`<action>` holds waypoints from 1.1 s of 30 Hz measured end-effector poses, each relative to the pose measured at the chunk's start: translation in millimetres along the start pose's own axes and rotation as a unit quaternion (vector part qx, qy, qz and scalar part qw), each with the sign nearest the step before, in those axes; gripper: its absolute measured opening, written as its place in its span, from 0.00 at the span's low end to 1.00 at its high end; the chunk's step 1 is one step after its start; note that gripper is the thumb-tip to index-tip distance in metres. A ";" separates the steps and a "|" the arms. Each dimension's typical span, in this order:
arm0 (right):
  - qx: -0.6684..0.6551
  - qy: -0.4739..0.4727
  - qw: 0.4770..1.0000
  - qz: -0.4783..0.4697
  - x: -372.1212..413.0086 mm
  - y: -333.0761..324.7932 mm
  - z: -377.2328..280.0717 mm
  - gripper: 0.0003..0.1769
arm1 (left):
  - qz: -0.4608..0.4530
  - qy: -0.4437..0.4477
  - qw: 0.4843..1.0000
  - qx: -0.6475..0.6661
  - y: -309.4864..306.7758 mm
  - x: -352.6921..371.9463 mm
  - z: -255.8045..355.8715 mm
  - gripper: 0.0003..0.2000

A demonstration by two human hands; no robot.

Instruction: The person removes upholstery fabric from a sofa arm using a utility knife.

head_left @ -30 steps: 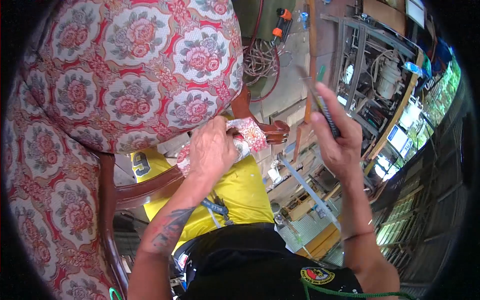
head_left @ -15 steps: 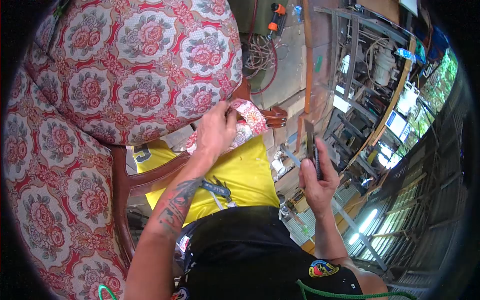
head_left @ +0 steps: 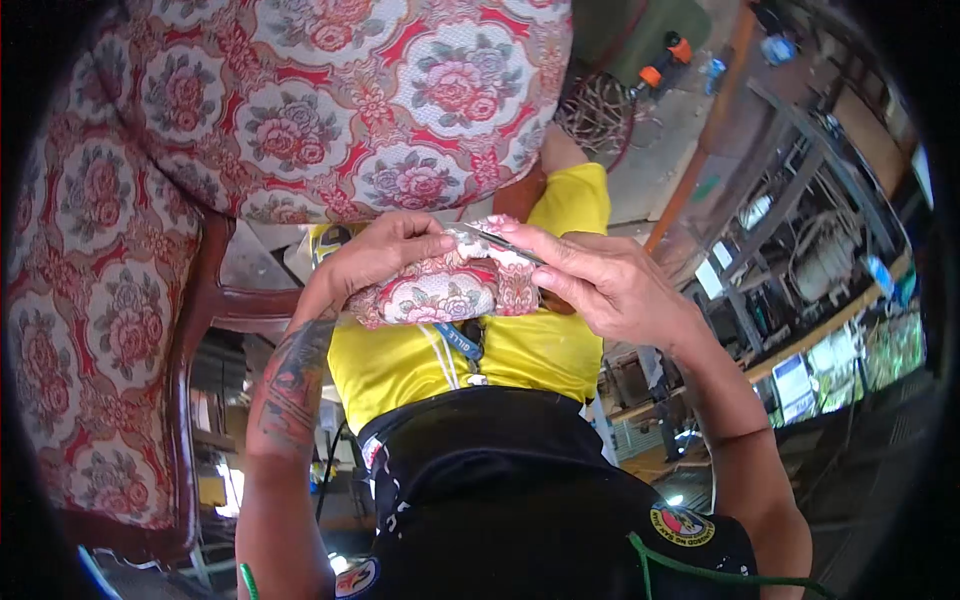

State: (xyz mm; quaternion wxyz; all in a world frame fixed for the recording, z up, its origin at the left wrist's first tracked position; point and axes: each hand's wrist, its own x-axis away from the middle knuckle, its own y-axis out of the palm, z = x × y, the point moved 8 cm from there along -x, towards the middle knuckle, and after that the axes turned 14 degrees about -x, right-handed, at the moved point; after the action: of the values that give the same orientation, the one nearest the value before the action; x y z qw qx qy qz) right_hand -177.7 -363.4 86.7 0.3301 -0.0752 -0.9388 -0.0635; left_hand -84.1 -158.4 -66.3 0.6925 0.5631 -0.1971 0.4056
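My left hand (head_left: 385, 250) pinches the edge of the floral fabric at the top of a padded armrest (head_left: 437, 296). A utility knife (head_left: 495, 240) is gripped in my right hand (head_left: 615, 285), its thin metal blade lying along the fabric edge, close to my left fingertips. Most of the knife's handle is hidden by the fingers. The armrest has the same red and grey rose pattern as the chair cushion (head_left: 390, 120) just beyond it. Dark wood of the chair frame (head_left: 205, 275) shows on the left.
The floral backrest (head_left: 110, 330) fills the left side. An orange and black tool (head_left: 665, 62) lies on the floor at the upper right, near a tangle of cord (head_left: 600, 112). Cluttered shelving with a wooden edge (head_left: 840, 330) stands at the right.
My right hand has come in from the right and brought the knife to the fabric beside my left hand. The view has shifted closer over the armrest.
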 end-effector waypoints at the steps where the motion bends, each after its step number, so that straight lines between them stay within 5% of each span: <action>1: -0.008 -0.001 1.000 -0.009 -4.3 -2.6 6.1 0.32 | 0.003 0.002 1.000 -0.010 0.6 0.9 1.5 0.11; 14: 0.016 -0.004 0.988 -0.155 -21.9 20.0 51.1 0.29 | 0.039 0.027 0.999 -0.018 3.4 2.7 14.6 0.08; 33: 0.051 0.030 0.982 -0.181 -35.1 17.0 59.0 0.29 | 0.027 0.019 0.999 0.041 3.9 -2.2 11.5 0.07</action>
State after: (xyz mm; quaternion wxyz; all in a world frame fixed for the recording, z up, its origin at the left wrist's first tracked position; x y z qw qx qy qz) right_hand -183.5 -340.3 20.2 0.3442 0.1145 -0.9288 -0.0759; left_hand -86.4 -169.8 -62.2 0.6617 0.5775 -0.1823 0.4421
